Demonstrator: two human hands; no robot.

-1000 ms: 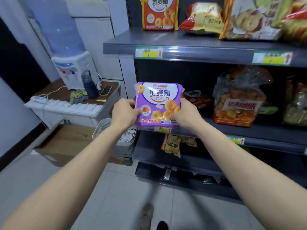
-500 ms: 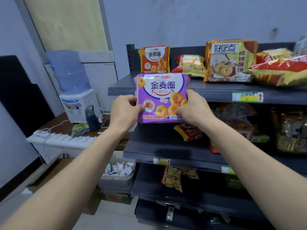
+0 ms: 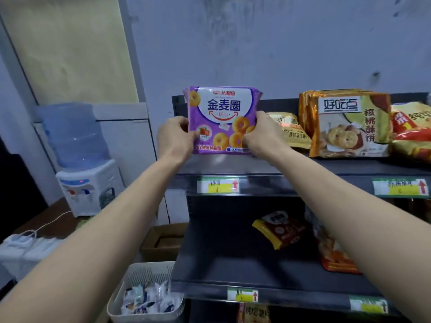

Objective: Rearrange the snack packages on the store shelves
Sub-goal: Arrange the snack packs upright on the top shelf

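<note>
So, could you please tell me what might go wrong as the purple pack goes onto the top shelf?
1. The purple pack is upright and may tip forward once released.
2. The right hand is near the yellow bag and could nudge it.
3. Both hands, left hand included, pinch only the lower edges, so it might slip.

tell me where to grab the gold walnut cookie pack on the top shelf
Probably by its two side edges, coming straight in from the front, as both hands now hold the purple pack. The gold walnut cookie pack stands upright, face forward, wide and flat. Bags crowd both sides, so slide the fingers in carefully.
</note>
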